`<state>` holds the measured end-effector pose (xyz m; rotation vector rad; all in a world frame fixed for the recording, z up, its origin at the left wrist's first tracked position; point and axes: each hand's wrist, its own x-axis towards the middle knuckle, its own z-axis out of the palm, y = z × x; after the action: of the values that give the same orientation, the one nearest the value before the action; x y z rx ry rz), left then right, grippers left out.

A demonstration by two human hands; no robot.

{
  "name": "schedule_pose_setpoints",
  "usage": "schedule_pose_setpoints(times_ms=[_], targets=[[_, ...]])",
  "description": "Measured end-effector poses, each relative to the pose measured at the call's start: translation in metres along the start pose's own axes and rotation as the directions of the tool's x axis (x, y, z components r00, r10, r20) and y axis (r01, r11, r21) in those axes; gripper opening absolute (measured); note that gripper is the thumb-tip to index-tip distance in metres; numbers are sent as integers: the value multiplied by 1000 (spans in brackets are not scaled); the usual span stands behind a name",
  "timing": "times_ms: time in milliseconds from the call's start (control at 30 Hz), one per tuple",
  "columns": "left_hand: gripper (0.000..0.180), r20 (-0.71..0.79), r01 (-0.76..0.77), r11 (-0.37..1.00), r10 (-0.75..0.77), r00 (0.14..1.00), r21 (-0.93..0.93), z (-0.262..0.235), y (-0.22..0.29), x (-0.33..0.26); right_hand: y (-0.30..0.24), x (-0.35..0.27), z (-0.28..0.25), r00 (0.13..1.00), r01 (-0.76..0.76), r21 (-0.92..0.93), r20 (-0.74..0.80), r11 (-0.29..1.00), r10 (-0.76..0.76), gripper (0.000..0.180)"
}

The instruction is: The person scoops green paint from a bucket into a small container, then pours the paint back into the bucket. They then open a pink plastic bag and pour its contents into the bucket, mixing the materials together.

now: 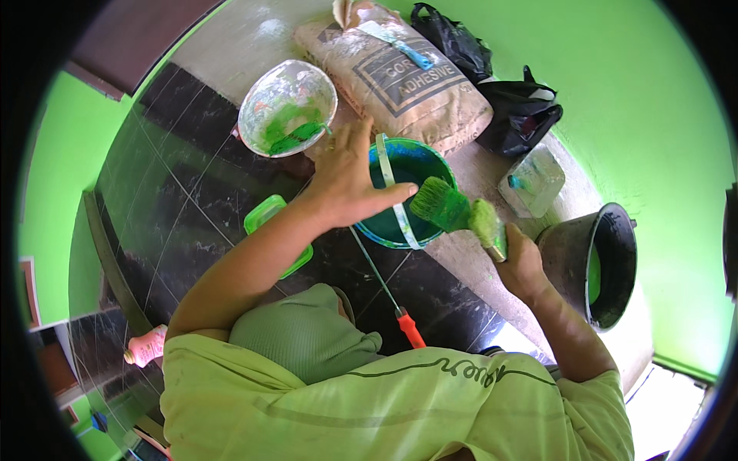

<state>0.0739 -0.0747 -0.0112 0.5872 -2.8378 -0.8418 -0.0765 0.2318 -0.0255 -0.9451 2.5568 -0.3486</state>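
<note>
My right hand (524,263) grips a paintbrush (486,223) with pale green bristles. A wider brush (442,204), wet with green paint, reaches from beside it over the bucket's right rim; whether the hand holds both handles is hidden. Below them stands a blue-green paint bucket (450,167), its pale, paint-stained handle (393,184) arching across the opening. My left hand (346,178) is at the bucket's left side, fingers stretched out and thumb reaching over the handle; contact with it cannot be made out. A whitish bowl (246,115) beyond that hand holds a green-coated brush (296,138).
A paper adhesive sack (430,96) carries a blue-handled scraper (415,55). Black plastic bags (519,111) and a clear container (538,184) line the green wall. A black bucket (607,265) leans at right. An orange-handled rod (410,329) and green tray (265,213) lie nearer me.
</note>
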Motion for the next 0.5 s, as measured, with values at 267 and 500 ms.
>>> schedule_pose_setpoints(times_ms=[267, 500], targets=[[108, -46, 178, 978, -185, 982, -112, 72, -119, -48, 9, 5, 10, 991, 123, -21, -48, 992, -124, 30], [61, -131, 275, 777, -415, 900, -566, -12, -150, -24, 6, -6, 10, 985, 170, -72, -27, 983, -172, 30]])
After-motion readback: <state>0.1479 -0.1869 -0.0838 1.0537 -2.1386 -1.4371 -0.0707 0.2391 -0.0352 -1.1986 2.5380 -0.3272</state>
